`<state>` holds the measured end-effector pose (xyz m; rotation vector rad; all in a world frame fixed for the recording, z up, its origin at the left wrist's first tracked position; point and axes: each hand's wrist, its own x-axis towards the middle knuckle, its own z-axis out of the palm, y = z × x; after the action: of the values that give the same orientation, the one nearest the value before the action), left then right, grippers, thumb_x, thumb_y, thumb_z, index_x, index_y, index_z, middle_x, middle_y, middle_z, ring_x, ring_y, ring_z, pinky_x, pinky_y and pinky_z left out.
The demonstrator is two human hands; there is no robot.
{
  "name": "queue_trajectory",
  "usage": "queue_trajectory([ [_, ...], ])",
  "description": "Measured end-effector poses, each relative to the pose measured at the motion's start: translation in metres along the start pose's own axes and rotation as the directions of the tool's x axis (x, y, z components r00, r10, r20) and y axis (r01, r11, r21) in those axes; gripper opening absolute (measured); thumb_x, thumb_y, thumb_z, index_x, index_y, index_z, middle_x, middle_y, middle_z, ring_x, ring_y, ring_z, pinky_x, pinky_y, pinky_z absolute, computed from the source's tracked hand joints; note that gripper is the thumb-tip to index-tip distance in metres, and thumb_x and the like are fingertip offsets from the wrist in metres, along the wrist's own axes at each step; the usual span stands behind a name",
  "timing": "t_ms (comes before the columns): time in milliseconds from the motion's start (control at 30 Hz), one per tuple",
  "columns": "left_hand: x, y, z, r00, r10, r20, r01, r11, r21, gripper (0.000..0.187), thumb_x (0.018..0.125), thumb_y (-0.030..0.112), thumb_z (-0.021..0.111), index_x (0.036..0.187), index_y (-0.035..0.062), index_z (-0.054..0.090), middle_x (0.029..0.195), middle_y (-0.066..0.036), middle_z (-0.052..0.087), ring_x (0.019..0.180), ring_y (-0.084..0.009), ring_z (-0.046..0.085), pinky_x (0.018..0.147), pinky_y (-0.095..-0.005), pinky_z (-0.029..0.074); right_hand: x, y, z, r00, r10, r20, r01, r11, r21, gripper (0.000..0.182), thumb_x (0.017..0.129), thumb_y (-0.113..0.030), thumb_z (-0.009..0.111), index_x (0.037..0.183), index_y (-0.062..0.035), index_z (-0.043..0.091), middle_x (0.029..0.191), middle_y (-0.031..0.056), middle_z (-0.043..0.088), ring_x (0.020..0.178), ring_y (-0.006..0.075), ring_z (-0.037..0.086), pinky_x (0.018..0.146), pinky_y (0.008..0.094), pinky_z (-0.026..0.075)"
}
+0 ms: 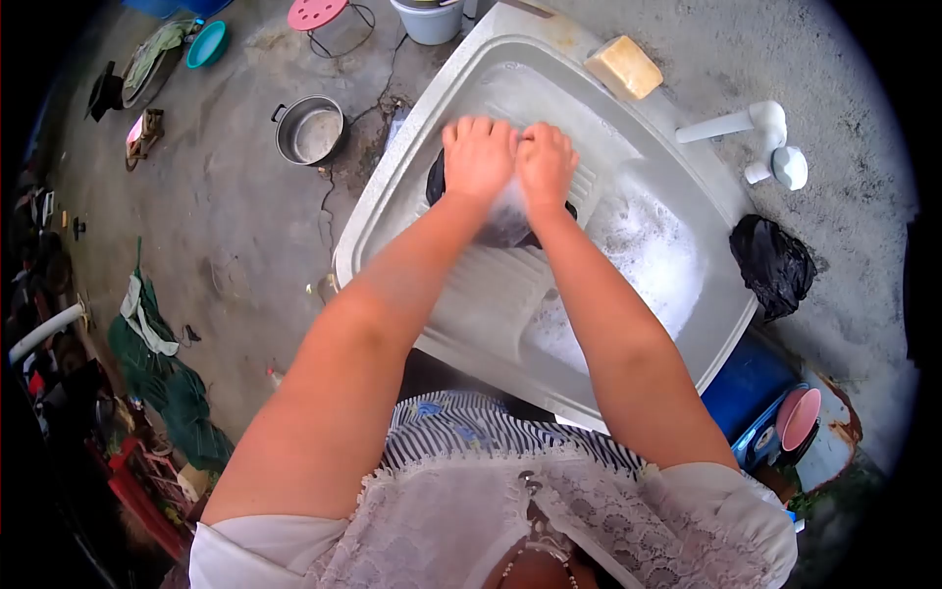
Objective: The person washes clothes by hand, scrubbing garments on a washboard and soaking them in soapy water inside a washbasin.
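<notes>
My left hand (pixel 479 157) and my right hand (pixel 546 165) are side by side over the ribbed part of a pale wash sink (pixel 432 324). Both have their fingers curled down onto a wet, dark cloth (pixel 504 232). Part of the cloth shows between my wrists and a dark edge sticks out left of my left hand; my hands cover the rest. Motion blurs the cloth in the middle. White suds (pixel 653 255) float on the water in the basin to the right of the ribs.
A yellowish soap block (pixel 624 69) rests on the sink's rim. Beyond it are a white pipe tap (pixel 731 126) and a black plastic bag (pixel 771 265). On the concrete floor stand a metal pot (pixel 312 133) and a white bucket (pixel 432 22). A blue barrel (pixel 736 378) is at right.
</notes>
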<state>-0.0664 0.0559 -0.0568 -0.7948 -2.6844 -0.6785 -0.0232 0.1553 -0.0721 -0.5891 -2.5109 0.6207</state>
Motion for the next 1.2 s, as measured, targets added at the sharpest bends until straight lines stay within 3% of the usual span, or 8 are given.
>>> queue_trajectory([
  [200,-0.037,0.013,-0.037,0.99,-0.134,0.03,0.136,0.988,-0.073,0.026,0.092,0.031,0.056,0.097,0.0095,0.07,0.106,-0.009,0.065,0.118,-0.0345,0.048,0.107,-0.0581,0.025,-0.049,-0.015,-0.032,0.992,-0.129,-0.004,0.128,0.983,-0.132,0.018,0.081,-0.02,0.056,0.092,-0.0095,0.066,0.102,0.008,0.066,0.105,0.032,0.056,0.099,0.0503,0.036],
  [300,-0.118,0.003,-0.07,0.996,-0.008,0.087,0.037,0.941,-0.337,0.023,0.094,0.025,0.053,0.094,0.0068,0.066,0.102,-0.014,0.06,0.109,-0.0378,0.052,0.099,-0.0522,0.033,-0.122,-0.024,-0.081,0.983,-0.113,0.147,0.064,0.951,0.303,0.017,0.079,-0.019,0.057,0.087,-0.0072,0.067,0.095,0.0125,0.066,0.102,0.0339,0.056,0.094,0.0494,0.038],
  [333,-0.124,0.009,-0.098,0.897,0.127,0.423,-0.059,0.984,-0.17,0.019,0.089,0.023,0.056,0.088,0.0056,0.063,0.092,-0.015,0.057,0.098,-0.036,0.053,0.089,-0.0487,0.037,-0.134,-0.029,-0.087,0.982,-0.074,0.172,0.001,0.92,0.391,0.017,0.079,-0.019,0.057,0.085,-0.0067,0.067,0.091,0.0136,0.065,0.099,0.0346,0.056,0.091,0.0491,0.039],
  [733,-0.012,-0.003,-0.015,1.0,0.014,-0.016,-0.015,0.997,-0.077,0.019,0.092,0.026,0.058,0.091,0.0107,0.07,0.098,-0.008,0.065,0.11,-0.0316,0.051,0.103,-0.05,0.031,-0.03,-0.009,-0.018,1.0,0.008,0.013,-0.007,0.997,-0.072,0.014,0.079,-0.014,0.057,0.09,-0.0084,0.062,0.098,0.0089,0.064,0.101,0.0315,0.055,0.091,0.0475,0.039],
  [867,-0.092,0.01,-0.078,0.995,0.084,0.048,-0.062,0.934,-0.353,0.021,0.094,0.023,0.052,0.093,0.0072,0.066,0.108,-0.012,0.062,0.113,-0.0347,0.052,0.102,-0.0509,0.032,-0.106,-0.026,-0.079,0.968,-0.25,0.033,0.237,0.947,0.218,0.021,0.074,-0.009,0.055,0.093,-0.0059,0.063,0.102,0.0115,0.065,0.105,0.0332,0.056,0.094,0.0493,0.039],
  [967,-0.127,0.021,-0.118,0.834,0.274,0.478,-0.131,0.941,-0.312,0.016,0.087,0.022,0.056,0.085,0.0059,0.06,0.094,-0.013,0.06,0.092,-0.0334,0.056,0.082,-0.0442,0.041,-0.155,-0.032,-0.097,0.987,-0.119,0.104,0.072,0.924,0.376,0.013,0.071,-0.017,0.06,0.078,-0.0067,0.063,0.084,0.0142,0.064,0.089,0.0343,0.058,0.082,0.0495,0.041],
  [1067,-0.095,0.01,-0.058,0.979,0.16,0.127,-0.123,0.957,-0.261,0.015,0.086,0.023,0.058,0.08,0.0101,0.06,0.082,-0.012,0.059,0.085,-0.0294,0.058,0.077,-0.0454,0.042,-0.097,-0.023,-0.066,0.963,-0.129,0.235,0.116,0.991,0.069,0.007,0.075,-0.014,0.06,0.074,-0.0085,0.057,0.077,0.0134,0.059,0.082,0.0335,0.055,0.075,0.0489,0.039],
  [1200,-0.027,0.011,-0.021,0.984,-0.048,0.174,0.067,0.992,-0.108,0.018,0.091,0.025,0.056,0.087,0.0085,0.062,0.086,-0.011,0.061,0.091,-0.0315,0.056,0.084,-0.0453,0.041,-0.031,-0.001,-0.017,0.993,-0.114,0.022,0.113,0.992,0.059,0.011,0.084,-0.018,0.058,0.082,-0.0084,0.062,0.087,0.0121,0.063,0.091,0.032,0.056,0.083,0.0485,0.04],
])
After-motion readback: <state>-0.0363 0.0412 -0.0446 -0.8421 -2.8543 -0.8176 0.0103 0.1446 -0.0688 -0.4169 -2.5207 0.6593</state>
